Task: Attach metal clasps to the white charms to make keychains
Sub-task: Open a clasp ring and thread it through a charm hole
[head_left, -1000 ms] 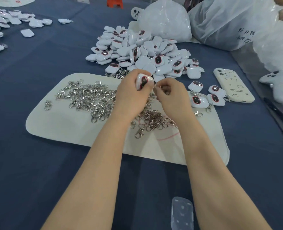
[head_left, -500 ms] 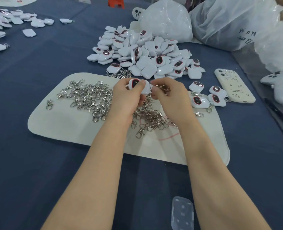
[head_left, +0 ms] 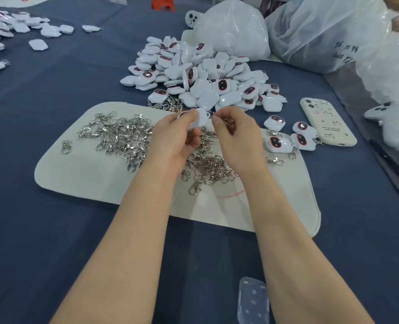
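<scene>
My left hand (head_left: 175, 136) pinches a white charm (head_left: 199, 119) above the white mat (head_left: 81, 174). My right hand (head_left: 237, 136) pinches a metal clasp (head_left: 213, 115) at the charm's loop, fingertips almost touching the left hand's. Loose metal clasps (head_left: 121, 136) lie heaped on the mat under and left of both hands. A big pile of white charms (head_left: 201, 73) with dark red-rimmed faces sits just beyond the mat. Three charms with clasps attached (head_left: 285, 136) lie on the mat's right end.
A phone in a cream case (head_left: 327, 122) lies right of the mat. Plastic bags (head_left: 317, 31) stand at the back right. More white charms (head_left: 18, 26) are scattered at the far left. A clear plastic piece (head_left: 253, 300) lies near the front edge on the blue cloth.
The charm in my left hand has turned from face-up to its plain white side. Both hands have shifted slightly while staying together over the clasps.
</scene>
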The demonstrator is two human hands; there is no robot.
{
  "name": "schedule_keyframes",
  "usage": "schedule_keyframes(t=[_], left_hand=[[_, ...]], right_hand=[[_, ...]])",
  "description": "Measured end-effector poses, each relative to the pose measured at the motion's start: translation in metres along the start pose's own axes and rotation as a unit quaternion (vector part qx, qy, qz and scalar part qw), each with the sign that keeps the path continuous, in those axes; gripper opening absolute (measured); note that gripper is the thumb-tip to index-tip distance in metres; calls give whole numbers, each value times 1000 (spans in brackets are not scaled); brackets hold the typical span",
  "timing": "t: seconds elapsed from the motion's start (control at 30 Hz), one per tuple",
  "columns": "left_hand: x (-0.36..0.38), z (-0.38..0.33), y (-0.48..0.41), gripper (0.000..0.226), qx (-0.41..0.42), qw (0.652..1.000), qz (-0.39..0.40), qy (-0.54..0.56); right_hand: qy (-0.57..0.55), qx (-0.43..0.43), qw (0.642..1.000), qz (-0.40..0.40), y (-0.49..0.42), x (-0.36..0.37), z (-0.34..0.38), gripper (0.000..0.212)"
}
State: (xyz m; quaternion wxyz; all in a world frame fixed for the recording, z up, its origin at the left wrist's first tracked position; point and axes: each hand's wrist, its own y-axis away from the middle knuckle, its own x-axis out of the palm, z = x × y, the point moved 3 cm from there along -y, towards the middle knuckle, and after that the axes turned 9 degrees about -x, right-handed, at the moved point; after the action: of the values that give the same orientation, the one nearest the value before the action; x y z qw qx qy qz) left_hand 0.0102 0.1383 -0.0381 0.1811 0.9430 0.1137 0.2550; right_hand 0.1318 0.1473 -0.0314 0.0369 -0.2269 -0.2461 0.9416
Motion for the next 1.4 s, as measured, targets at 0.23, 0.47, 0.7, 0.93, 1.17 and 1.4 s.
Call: schedule_keyframes(t=[0.23, 0.47, 0.7, 0.93, 1.17, 1.4], left_hand=[[-1, 0, -2, 6, 18, 1000, -11, -21], [-2, -7, -1, 7, 146, 971, -50, -184], [0, -9, 1, 11, 213, 942, -60, -253], [-2, 2, -3, 15, 33, 995, -39, -87], [12, 1, 5, 17, 105, 981, 0, -161], [5, 4, 2, 10, 84, 989, -52, -112]], right_hand=[[73, -104, 992, -27, 3, -2, 13, 11], [141, -103, 983, 49, -2, -1, 11, 14], [24, 13, 999, 28, -2, -3, 0, 11], [-11, 107, 994, -19, 0, 0, -4, 12], [-54, 96, 992, 61, -4, -8, -6, 20], [-105, 246, 932, -242, -6, -52, -35, 43]])
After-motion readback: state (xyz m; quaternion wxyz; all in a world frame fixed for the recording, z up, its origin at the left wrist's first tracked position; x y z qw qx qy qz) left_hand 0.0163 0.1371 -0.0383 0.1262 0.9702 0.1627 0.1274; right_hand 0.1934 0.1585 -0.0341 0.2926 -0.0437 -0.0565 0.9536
